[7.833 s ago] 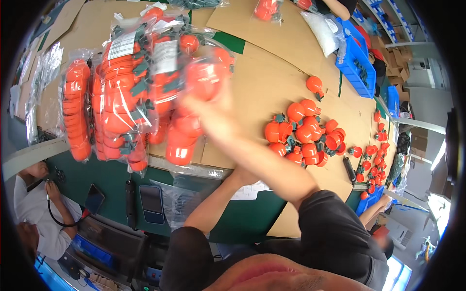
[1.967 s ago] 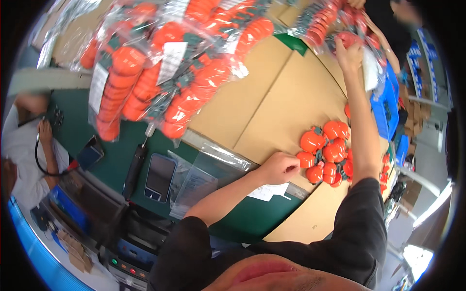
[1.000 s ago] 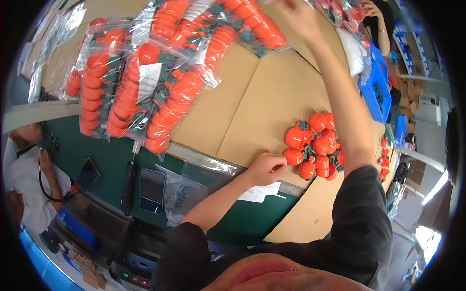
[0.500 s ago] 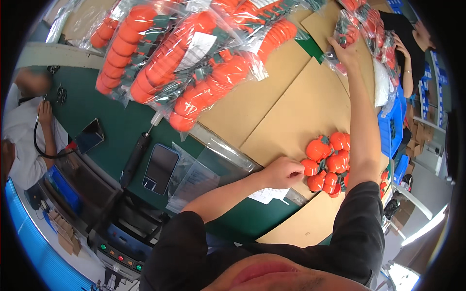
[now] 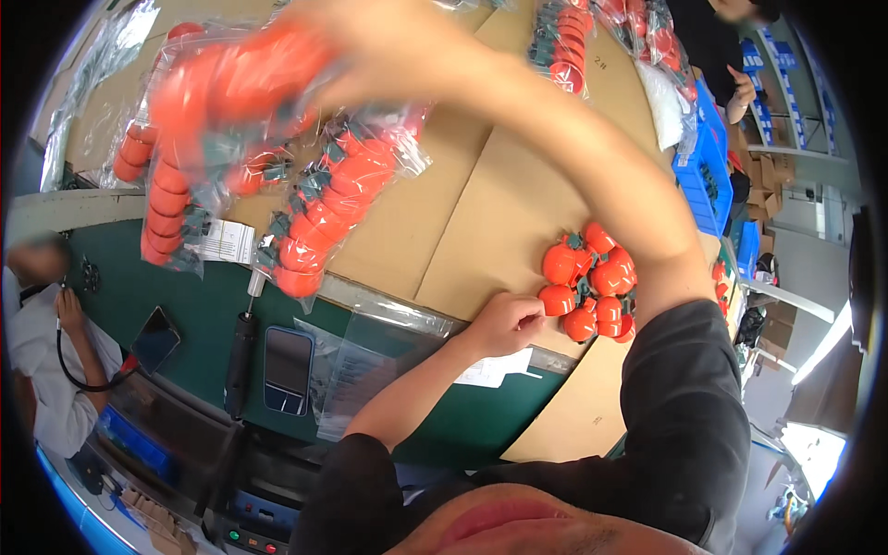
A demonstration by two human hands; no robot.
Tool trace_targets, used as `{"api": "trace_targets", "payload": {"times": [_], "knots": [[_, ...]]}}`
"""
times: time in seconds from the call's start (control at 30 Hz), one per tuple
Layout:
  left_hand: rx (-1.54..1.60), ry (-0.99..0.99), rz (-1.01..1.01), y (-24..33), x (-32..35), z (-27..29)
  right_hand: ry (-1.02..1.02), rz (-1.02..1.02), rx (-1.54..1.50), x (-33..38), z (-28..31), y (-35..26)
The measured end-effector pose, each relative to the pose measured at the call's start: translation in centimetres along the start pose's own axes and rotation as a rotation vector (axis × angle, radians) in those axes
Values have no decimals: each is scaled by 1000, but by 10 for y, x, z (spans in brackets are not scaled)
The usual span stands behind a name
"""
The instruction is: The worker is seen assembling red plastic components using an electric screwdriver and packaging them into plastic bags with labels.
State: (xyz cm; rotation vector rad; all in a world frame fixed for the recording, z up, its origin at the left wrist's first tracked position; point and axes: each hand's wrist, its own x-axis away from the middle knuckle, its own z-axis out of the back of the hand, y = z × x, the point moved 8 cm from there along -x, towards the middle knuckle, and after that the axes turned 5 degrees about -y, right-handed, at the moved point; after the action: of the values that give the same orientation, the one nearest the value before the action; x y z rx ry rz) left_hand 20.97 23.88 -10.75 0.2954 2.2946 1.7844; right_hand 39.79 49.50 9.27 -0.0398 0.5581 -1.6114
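Note:
My right hand point(image 5: 375, 51), smeared by motion, is high at the left over the cardboard. A clear plastic bag of red rounded parts point(image 5: 254, 74) is in its grip, blurred as well. Beneath and beside it lie more clear bags, one holding a row of red rounded parts point(image 5: 338, 199) with dark green fittings. My left hand point(image 5: 507, 324) rests curled closed near the cardboard's front edge, with nothing visible in its fingers. Just right of it sits a cluster of loose red rounded parts point(image 5: 610, 277) with dark green pieces.
A black screwdriver-like tool point(image 5: 242, 365) and a phone point(image 5: 289, 370) lie on the green mat. Flat plastic bags point(image 5: 370, 361) are beside them. A blue bin point(image 5: 705, 176) stands at the right. Other people are at the left and upper right.
My right hand has swung from the far right to the upper left, carrying a bag of red parts. My left hand remains beside the loose cluster. The whole view has shifted.

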Motion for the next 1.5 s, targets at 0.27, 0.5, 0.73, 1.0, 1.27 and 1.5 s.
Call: {"api": "trace_targets", "payload": {"times": [0.27,0.5,0.73,1.0,1.27,1.5], "knots": [[-8,-54,-81,6,-11,-15,609,-1382,283,218,107,289],[-8,-33,-11,-4,3,-6,-225,-268,345,2,-30,136],[-11,-44,-55,6,-7,-11,-197,379,681,-58,-99,67],[20,-22,-4,3,0,-2,465,-437,456,80,140,142],[-31,-86,-69,13,-12,-16,194,-1482,327,437,164,386],[-21,-45,0,5,2,-4,-142,-236,336,63,13,179]]}}
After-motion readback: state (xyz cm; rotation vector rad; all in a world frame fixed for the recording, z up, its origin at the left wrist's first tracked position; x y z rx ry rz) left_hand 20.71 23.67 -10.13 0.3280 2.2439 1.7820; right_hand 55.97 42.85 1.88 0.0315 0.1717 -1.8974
